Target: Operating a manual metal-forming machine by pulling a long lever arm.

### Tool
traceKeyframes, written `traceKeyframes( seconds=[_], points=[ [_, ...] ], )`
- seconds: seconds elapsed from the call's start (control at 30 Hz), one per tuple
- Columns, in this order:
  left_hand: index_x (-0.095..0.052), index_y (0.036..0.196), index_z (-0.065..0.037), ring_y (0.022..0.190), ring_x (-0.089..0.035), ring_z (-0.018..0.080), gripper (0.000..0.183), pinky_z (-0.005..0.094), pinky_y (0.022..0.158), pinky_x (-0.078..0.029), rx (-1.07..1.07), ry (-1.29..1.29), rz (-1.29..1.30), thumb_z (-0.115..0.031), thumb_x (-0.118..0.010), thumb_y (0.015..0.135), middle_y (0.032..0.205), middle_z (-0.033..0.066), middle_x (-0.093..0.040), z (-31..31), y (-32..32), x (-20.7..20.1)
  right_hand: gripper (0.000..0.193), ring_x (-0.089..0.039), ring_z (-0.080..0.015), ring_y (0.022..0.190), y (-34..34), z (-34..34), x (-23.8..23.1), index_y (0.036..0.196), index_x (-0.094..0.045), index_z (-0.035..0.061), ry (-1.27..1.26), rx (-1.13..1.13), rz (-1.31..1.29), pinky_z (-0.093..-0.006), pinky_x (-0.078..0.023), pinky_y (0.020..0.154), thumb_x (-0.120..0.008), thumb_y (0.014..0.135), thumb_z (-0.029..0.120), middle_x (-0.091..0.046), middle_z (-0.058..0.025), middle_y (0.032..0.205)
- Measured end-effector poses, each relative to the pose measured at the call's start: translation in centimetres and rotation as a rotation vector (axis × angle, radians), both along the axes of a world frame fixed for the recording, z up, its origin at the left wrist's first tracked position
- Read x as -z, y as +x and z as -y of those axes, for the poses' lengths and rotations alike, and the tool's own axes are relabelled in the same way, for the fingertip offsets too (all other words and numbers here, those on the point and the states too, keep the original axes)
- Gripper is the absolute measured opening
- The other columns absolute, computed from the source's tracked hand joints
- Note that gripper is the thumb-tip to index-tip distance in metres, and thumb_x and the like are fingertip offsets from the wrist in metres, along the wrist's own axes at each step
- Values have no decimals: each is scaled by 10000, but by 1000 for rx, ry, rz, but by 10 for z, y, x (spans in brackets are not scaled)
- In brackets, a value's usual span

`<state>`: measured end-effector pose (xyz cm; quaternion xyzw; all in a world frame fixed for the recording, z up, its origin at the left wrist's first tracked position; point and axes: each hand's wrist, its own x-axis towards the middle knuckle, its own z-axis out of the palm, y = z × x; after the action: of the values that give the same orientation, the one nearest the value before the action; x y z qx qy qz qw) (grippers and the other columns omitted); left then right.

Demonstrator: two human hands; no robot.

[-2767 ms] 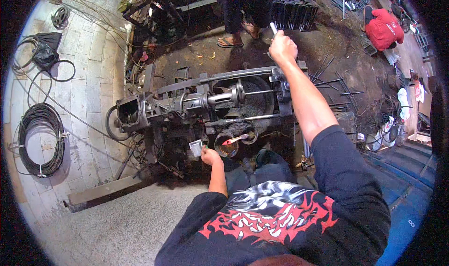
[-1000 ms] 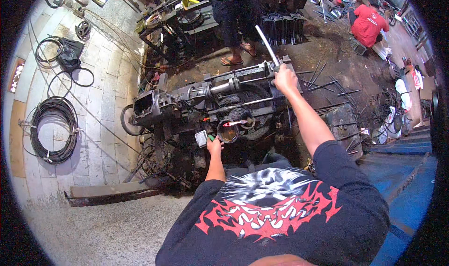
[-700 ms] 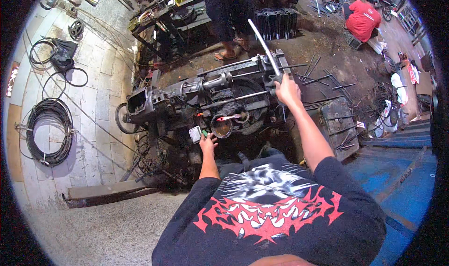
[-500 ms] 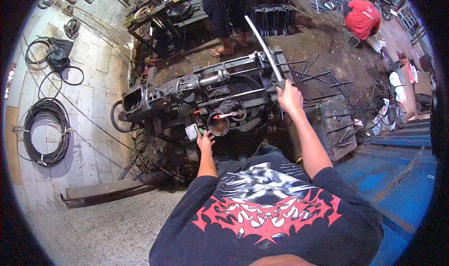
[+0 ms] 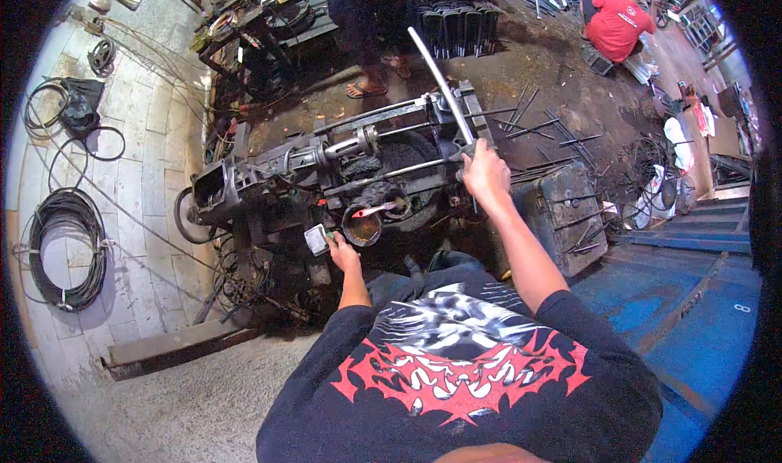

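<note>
Right grip (image 5: 486,174) at lever (image 5: 442,84), dark machine (image 5: 350,147)

A pale wall (image 5: 159,170) of rectangular blocks runs from 8 to 10 o'clock, a coil of dark cable (image 5: 97,259) against it near 9 and a black bag (image 5: 79,109) near 10. Rough grey concrete (image 5: 191,386) spreads at 7 to 8 o'clock, bordered by a long brown beam (image 5: 171,345). Stained brown floor (image 5: 521,68) lies at 1 o'clock, with loose dark rods (image 5: 562,139) strewn at 2. At 11 o'clock stands a cluttered work surface (image 5: 318,39). Worn blue ridged metal sheeting (image 5: 688,365) fills 4 o'clock. Light falls brightest on the blocks; the middle is dim.
</note>
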<state>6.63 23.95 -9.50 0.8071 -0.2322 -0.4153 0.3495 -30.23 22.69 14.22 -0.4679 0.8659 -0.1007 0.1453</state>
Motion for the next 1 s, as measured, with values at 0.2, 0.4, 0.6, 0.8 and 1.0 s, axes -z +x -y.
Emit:
traceKeyframes(
  seconds=[0.2,0.4,0.6,0.8,1.0],
  points=[
    [-472,1456,-80,1243,-531,424,611,451,1040,-390,-23,-47,177,-496,-467,1009,1340,253,-579,4,-12,-8,386,-685,-446,901,-2,23,2,1164,-481,14,-73,-14,26,-533,-549,772,-623,938,292,-659,-259,988],
    [-481,1433,-19,1228,-538,433,652,449,1022,-407,103,-54,343,-511,-447,1006,1337,263,-576,5,-11,-25,397,-684,-446,906,-8,55,11,1165,-493,8,-109,-17,-7,-543,-543,774,-624,933,302,-667,-268,1002],
    [-481,1428,-4,1223,-545,441,687,455,1025,-413,146,-12,365,-538,-433,999,1320,279,-581,5,-10,-28,370,-694,-437,887,-13,80,15,1135,-511,6,-118,-26,-23,-536,-558,759,-623,931,294,-673,-260,959],
    [-490,1423,-16,1223,-540,454,698,468,1033,-411,103,-7,378,-560,-434,990,1312,292,-579,5,-14,-29,401,-704,-413,898,-15,104,16,1155,-516,-4,-94,-29,-41,-500,-576,762,-581,965,344,-669,-262,1009],
    [-478,1430,-10,1235,-533,451,688,462,1036,-411,107,3,369,-541,-453,993,1315,297,-574,6,-12,-26,412,-703,-402,918,-17,132,16,1137,-526,3,-102,-3,-75,-488,-574,783,-572,973,378,-668,-253,1024]
  ],
)
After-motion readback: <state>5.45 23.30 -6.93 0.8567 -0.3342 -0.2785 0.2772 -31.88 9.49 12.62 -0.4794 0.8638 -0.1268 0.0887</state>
